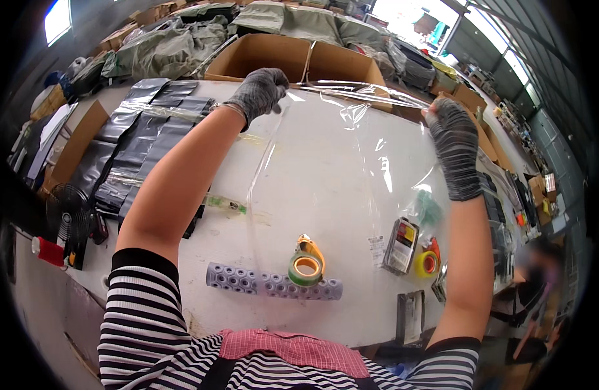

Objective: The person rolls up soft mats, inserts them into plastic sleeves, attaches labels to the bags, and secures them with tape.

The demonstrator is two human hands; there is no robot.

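Observation:
A clear plastic sheet [358, 140] stretches between my raised hands and hangs toward me over the white table [325, 214]. My left hand [257, 96], in a grey knit glove with bare fingertips, is closed on the sheet's far left corner. At the far right corner, my right hand [454, 146], gloved the same way, pinches the gathered edge. Nearer me lies a perforated bluish-grey roll [231, 278], with a tape dispenser [306, 266] on top of it. The sheet's lower edge is hard to make out.
Black plastic bags [140, 143] lie stacked at the left, near a small fan [68, 208]. An open cardboard box [267, 55] stands beyond the table. At right are a clear-lidded package [401, 247], a yellow tape roll [427, 261] and a dark frame [411, 317]. Another person [537, 273] is at far right.

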